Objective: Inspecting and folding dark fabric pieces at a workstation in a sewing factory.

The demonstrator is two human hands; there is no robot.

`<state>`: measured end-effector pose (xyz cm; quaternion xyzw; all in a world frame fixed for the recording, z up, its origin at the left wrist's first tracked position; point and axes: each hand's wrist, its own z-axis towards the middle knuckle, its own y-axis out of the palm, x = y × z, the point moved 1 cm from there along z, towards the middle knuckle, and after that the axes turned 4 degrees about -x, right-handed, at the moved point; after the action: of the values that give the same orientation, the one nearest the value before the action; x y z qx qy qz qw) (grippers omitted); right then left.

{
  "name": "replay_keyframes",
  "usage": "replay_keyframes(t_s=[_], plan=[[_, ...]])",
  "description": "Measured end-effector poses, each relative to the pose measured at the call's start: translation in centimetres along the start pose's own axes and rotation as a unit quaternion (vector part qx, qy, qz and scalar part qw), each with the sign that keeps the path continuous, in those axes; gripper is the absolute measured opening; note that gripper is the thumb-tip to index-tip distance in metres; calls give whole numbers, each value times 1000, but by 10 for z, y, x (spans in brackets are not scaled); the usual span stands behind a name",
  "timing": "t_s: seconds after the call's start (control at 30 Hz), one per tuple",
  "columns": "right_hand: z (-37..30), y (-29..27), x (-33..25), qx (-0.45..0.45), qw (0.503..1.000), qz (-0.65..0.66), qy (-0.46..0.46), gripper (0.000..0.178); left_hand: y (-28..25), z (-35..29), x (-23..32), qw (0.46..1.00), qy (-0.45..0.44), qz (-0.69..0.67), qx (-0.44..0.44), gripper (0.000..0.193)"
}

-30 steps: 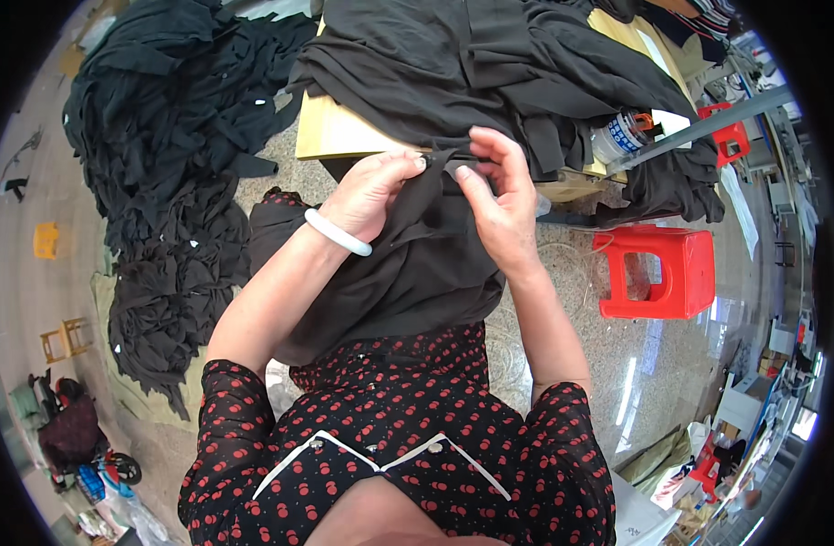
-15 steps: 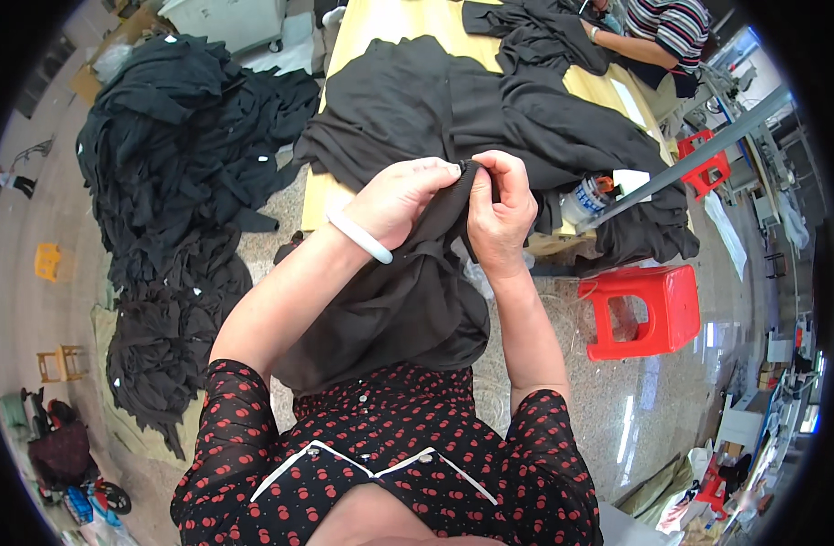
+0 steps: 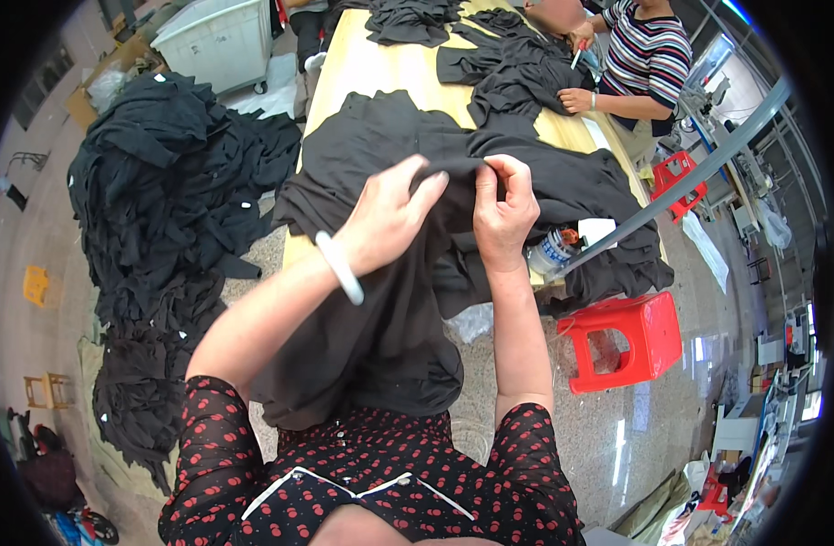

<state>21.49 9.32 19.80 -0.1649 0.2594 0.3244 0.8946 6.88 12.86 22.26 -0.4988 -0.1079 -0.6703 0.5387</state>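
A black garment (image 3: 371,337) hangs from the table's near edge down over my lap, its upper part raised between my hands. My right hand (image 3: 505,214) is closed, pinching an edge of the garment between thumb and fingertips. To its left, my left hand (image 3: 390,211), with a white bangle on the wrist, is slightly blurred. Its thumb and forefinger are apart, just over the cloth, with nothing seen between them. More black cloth (image 3: 371,136) is spread across the pale wooden table (image 3: 344,68) beyond my hands.
A large heap of dark garments (image 3: 153,182) lies at left, near a white wheeled bin (image 3: 212,41). A red stool (image 3: 631,341) and a plastic bottle (image 3: 552,252) are at right, beside a grey metal bar (image 3: 681,187). Across the table, a person in a striped top (image 3: 649,55) handles black cloth.
My left hand has let go of the garment edge and moved left and slightly down. My right hand keeps its pinch. The view has shifted, showing more of the table's far end.
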Motion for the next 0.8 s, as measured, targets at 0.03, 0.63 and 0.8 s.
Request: replay_keyframes(t_s=[0.03, 0.63, 0.8], plan=[[7, 1, 3, 2, 1000, -2, -10, 9, -3, 18, 3, 1000, 5, 4, -2, 25], [137, 1, 156, -86, 980, 70, 165, 15, 74, 233, -76, 993, 8, 51, 106, 35], [137, 9, 200, 11, 990, -29, 135, 9, 98, 235, -126, 993, -80, 78, 35, 36]])
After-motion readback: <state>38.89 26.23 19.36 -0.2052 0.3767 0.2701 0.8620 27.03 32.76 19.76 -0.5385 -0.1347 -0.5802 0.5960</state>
